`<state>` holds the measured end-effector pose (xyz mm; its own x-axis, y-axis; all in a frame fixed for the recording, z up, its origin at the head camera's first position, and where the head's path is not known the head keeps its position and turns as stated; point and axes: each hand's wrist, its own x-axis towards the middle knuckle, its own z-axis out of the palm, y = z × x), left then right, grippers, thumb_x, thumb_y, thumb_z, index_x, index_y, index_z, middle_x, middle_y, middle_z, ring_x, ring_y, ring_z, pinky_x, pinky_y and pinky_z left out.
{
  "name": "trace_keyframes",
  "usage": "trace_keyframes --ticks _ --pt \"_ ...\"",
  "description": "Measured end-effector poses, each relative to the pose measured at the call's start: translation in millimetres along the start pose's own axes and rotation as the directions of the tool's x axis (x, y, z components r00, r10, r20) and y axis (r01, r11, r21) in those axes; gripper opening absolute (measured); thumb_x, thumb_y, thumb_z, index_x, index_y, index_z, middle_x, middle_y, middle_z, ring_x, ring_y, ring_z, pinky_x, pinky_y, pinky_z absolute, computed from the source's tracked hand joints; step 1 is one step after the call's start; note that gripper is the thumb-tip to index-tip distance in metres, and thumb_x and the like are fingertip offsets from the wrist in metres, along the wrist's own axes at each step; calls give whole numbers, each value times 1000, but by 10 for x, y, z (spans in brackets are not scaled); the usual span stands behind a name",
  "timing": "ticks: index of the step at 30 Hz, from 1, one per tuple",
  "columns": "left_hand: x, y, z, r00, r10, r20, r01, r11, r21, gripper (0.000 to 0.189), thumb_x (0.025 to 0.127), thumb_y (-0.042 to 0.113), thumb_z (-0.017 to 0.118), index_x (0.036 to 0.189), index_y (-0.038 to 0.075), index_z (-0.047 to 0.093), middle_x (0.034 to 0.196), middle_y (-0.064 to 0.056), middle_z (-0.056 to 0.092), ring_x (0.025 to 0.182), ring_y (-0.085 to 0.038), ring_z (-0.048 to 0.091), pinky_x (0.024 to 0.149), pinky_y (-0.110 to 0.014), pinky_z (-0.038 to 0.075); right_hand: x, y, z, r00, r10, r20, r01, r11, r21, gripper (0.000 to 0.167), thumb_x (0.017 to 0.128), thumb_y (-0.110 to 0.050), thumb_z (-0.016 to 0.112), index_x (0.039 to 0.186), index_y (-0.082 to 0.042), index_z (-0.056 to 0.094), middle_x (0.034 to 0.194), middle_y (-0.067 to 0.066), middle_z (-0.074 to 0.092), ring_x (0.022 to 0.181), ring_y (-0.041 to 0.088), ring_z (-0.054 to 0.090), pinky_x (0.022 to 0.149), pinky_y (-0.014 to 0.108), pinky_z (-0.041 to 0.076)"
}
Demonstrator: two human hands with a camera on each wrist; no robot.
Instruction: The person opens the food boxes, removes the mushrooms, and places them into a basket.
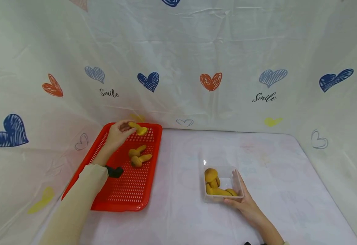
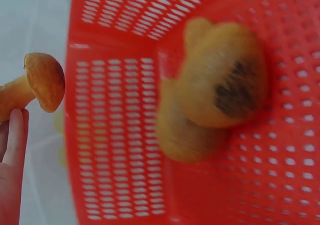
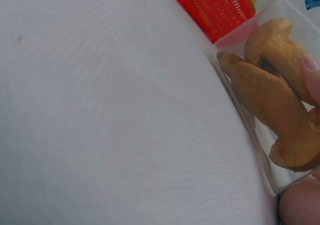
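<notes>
1. Left hand (image 1: 118, 133): fingers and thumb pinched on the stem of a yellow-brown mushroom (image 1: 140, 130), held up over the far end of the red basket (image 1: 158, 146). Cap points right.
2. In the basket: two more mushrooms (image 1: 136, 160), lying close together, caps left, stems right. Dark patch on one cap in the left wrist view.
3. Right hand (image 1: 246, 203): wrapped on the near right corner of the clear box (image 1: 212, 199), thumb at the near wall, fingers along the right wall.
4. Box sits open side up on the white table (image 1: 181, 217), well right of the basket. Several mushrooms (image 1: 211, 175) inside, along left and near walls; exact count unclear, they overlap.
5. Heart-print sheet (image 1: 181, 41) behind the table.
</notes>
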<state>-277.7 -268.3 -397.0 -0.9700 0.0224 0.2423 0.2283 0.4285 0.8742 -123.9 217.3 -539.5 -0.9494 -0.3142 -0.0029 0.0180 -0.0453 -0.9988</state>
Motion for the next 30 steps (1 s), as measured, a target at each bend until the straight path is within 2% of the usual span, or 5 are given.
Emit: trace_keyframes --ticks 6,14,23,30 --pt "-26 -241 -41 995 -96 3 96 994 54 39 99 19 65 131 -2 56 134 -20 55 127 -34 51 107 -46 42 -5 5 3 1000 1 1 -1 1000 5 114 87 7 70 160 -30 -9 164 8 -20 137 55 23 96 24 48" --pt "-36 -483 -48 989 -147 7 146 985 91 41 99 16 64 133 -5 54 134 -26 52 127 -42 50 104 -52 44 -13 3 15 1000 3 2 -3 1000 7 114 87 7 70 160 -30 -9 165 7 -20 137 55 25 96 26 49" --pt "-63 -645 -36 986 -169 4 168 980 105 40 98 15 64 129 -8 54 127 -26 53 122 -40 52 104 -46 44 -18 11 19 1000 1 11 -1 1000 17 114 88 7 70 160 -30 -10 164 7 -21 137 56 22 97 24 48" --pt "-68 -662 -37 984 -181 1 179 978 109 39 98 11 64 130 -9 54 125 -26 55 116 -37 54 92 -29 48 -11 -9 7 1000 -6 13 6 1000 25 114 88 8 70 160 -30 -10 164 7 -22 138 57 19 97 23 46"
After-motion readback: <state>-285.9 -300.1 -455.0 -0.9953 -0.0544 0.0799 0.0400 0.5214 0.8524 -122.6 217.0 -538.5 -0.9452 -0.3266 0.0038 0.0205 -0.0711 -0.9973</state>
